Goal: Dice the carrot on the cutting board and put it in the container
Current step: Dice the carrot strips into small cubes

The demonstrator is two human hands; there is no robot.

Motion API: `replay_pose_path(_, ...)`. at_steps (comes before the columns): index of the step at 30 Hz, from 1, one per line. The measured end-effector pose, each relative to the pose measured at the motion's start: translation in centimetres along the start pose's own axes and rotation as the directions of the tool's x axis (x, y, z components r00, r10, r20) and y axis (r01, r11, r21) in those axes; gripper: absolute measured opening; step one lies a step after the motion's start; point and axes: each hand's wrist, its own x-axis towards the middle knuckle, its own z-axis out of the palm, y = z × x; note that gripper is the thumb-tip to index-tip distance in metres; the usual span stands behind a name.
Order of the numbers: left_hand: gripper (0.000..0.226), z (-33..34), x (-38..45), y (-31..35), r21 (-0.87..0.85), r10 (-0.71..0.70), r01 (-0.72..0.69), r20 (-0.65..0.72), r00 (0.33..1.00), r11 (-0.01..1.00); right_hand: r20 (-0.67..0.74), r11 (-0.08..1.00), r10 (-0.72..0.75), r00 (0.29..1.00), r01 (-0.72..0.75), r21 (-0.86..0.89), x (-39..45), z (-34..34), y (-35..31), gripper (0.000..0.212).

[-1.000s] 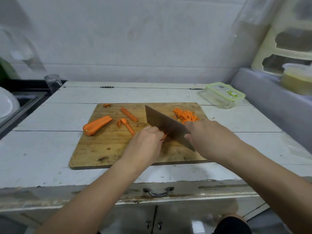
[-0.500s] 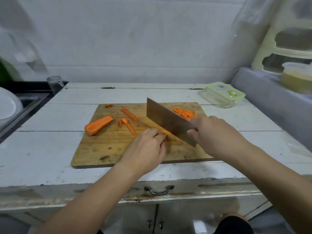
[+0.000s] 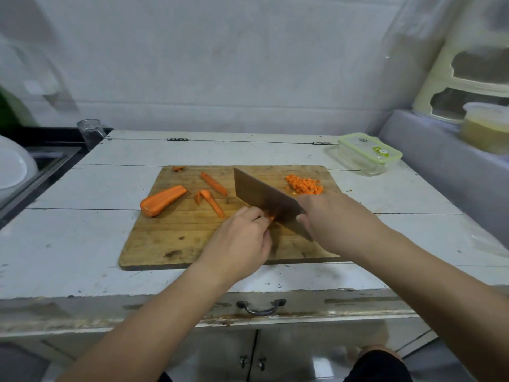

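On the wooden cutting board lie a big carrot half, two thin carrot strips and a pile of diced carrot at the far right. My right hand grips the cleaver, whose blade is down on the board. My left hand, fingers curled, holds a small carrot piece against the blade; most of that piece is hidden. The clear container with a green-rimmed lid stands closed beyond the board's far right corner.
A white wooden counter with a drawer handle carries the board. A glass jar and a sink with a white bowl sit at the left. A raised ledge with a tub runs along the right.
The cleaver rose off the board half a second ago and has come back down beside my left fingers. My left hand stayed on the carrot piece.
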Motion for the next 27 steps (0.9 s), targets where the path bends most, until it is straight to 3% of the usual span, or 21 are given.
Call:
replay_pose_path(9,0.040,0.2,-0.9,0.1,0.005,-0.007,0.007,0.004,1.000,1.000,-0.087,0.977,0.106,0.991,-0.088,0.194,0.7,0.1,2.0,0.010)
replay_pose_path(14,0.033,0.1,-1.0,0.2,0.001,-0.004,0.004,-0.010,1.000,1.000,-0.077,0.993,0.041,0.996,-0.031,0.116,-1.2,-0.1,1.9,0.023)
replay_pose_path(27,0.032,0.0,-0.7,0.2,0.017,0.003,-0.003,-0.027,1.000,1.000,-0.018,1.000,-0.005,1.000,0.004,-0.025,-1.8,-0.3,1.2,0.017)
